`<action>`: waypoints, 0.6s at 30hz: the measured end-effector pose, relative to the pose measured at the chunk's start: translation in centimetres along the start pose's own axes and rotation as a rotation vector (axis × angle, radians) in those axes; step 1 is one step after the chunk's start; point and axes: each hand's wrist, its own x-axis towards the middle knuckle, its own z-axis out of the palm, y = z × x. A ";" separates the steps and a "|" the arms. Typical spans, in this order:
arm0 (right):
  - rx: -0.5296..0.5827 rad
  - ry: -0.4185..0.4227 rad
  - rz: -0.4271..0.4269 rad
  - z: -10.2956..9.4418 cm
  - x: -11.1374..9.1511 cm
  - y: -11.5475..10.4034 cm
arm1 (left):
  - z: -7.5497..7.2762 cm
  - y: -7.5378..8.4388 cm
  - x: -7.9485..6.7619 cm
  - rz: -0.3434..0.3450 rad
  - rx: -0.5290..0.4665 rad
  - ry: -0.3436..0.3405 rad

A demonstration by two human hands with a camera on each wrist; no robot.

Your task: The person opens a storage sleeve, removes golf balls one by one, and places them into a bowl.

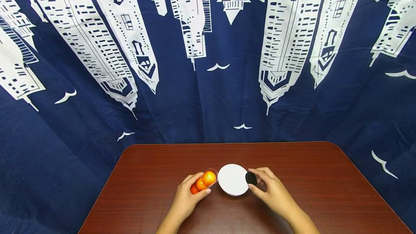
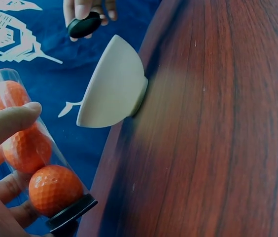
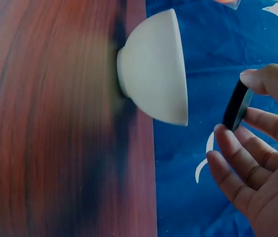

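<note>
A clear tube [image 2: 60, 143] with a black base cap [image 2: 72, 213] lies in the grip of my left hand [image 1: 186, 195]. Three orange golf balls [image 2: 55, 190] are stacked inside it, and its uncapped end tilts toward a white bowl [image 1: 232, 180]. Between thumb and fingers my right hand [image 1: 271, 190] pinches a round black cap [image 3: 237, 104], just right of the bowl's rim in the head view. In both wrist views the bowl stands upright on the table, while the tube and the loose cap are held up above the tabletop.
The brown wood-grain table [image 1: 156, 169] has rounded far corners. Behind it hangs a dark blue cloth [image 1: 182, 107] printed with white buildings and birds, which drops down past the table's far and side edges.
</note>
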 end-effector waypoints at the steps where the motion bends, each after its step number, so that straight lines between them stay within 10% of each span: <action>1: -0.014 -0.003 0.009 -0.1 0.0 0.1 | 0.0 0.0 0.0 -0.006 -0.004 0.000; 18: -0.194 -0.176 0.241 -0.7 -0.1 2.0 | 0.0 -0.3 0.1 -0.061 -0.045 0.022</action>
